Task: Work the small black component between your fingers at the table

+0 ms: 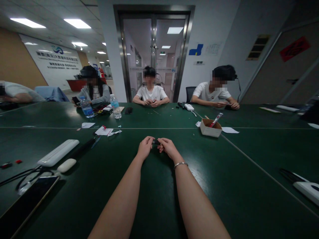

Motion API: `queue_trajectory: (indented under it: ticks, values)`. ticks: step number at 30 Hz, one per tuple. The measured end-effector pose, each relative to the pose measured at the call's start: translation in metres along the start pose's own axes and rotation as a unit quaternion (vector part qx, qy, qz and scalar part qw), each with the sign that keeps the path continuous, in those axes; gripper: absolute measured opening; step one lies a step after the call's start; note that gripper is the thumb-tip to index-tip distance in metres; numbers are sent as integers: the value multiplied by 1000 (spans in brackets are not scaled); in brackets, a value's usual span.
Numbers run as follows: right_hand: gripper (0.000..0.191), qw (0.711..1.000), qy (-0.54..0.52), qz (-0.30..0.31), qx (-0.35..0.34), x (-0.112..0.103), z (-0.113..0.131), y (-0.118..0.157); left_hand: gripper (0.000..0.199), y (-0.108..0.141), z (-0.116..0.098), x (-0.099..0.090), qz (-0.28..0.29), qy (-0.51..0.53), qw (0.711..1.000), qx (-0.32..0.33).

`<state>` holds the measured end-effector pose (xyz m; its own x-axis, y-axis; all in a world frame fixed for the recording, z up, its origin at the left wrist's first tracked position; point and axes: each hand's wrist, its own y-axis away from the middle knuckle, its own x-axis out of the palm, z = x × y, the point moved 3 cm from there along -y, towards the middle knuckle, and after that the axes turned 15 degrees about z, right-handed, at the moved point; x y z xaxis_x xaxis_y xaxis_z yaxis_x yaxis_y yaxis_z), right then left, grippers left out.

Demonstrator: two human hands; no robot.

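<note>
Both hands meet above the green table, near the middle of the head view. A small black object [156,141] is held between them; its kind is too small to make out. My left hand [145,147] pinches its left end with closed fingers. At the right end, my right hand [169,148] has its thumb and fingers curled around it, partly hiding it. A silvery bracelet [180,164] circles my right wrist.
Left on the table [104,186] lie a phone [28,202], a white rounded case [66,165], a long white device [59,152] and cables. Ahead are paper scraps [104,130], two bottles [115,107] and a small box [210,128] with a pen-like item. Several people sit across.
</note>
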<state>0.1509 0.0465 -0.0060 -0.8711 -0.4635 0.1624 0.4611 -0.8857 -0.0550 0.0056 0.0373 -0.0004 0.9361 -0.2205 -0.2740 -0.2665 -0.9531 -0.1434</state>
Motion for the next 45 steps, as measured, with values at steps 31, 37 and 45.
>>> queue_trajectory:
  ticks: [31,37,45]
  values:
    - [28,1000,-13,-11,1,-1,-1,-1,28,1,-1,2,13,6,1000,-16]
    - [26,1000,-11,-12,-6,-1,-1,-1,28,-1,2,0,-13,6,1000,-2]
    - [25,1000,-19,-18,2,0,0,0,26,-2,4,1,0,23,1000,1]
